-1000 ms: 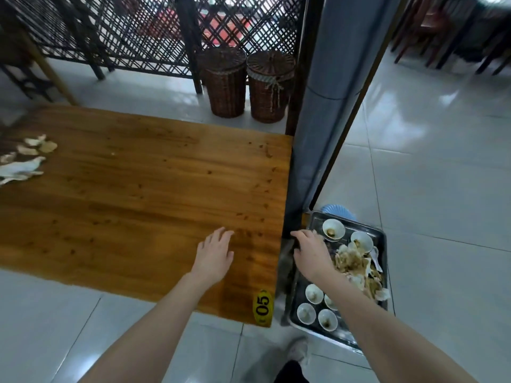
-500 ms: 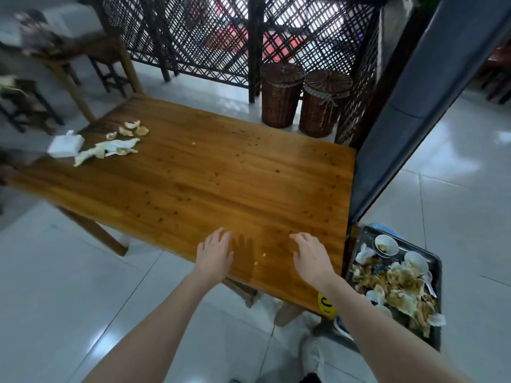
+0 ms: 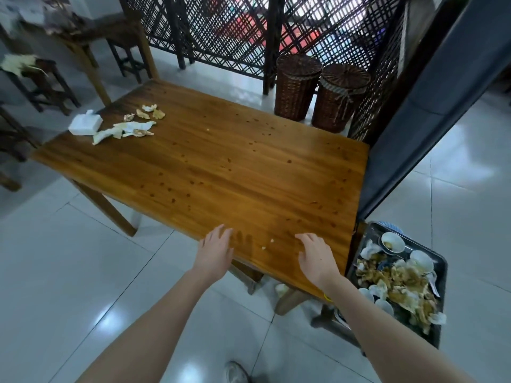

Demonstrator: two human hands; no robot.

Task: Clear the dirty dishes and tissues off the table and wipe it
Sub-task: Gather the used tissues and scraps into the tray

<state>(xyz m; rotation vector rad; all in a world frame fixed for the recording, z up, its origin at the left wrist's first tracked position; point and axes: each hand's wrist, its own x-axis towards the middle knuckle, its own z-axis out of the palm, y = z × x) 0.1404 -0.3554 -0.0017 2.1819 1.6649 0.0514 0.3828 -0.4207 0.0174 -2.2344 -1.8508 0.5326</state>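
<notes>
A wooden table fills the middle of the view. At its far left corner lie crumpled dirty tissues, small food scraps and a white tissue pack. Two tiny crumbs lie near the table's near edge, between my hands. My left hand hovers at the near edge with fingers spread and holds nothing. My right hand is over the near right part of the tabletop, fingers relaxed, also empty. A metal tray of dirty bowls, spoons and used tissues sits low to the right of the table.
Two wicker baskets stand behind the table by a dark lattice screen. A dark padded pillar rises at the table's right end. Wooden stools and another table stand at the far left. Glossy floor tiles surround everything.
The view has swung left, bringing the whole table and the tissues into sight. My right hand left the tray's edge and now hangs over the tabletop; the left hand stays at the near edge.
</notes>
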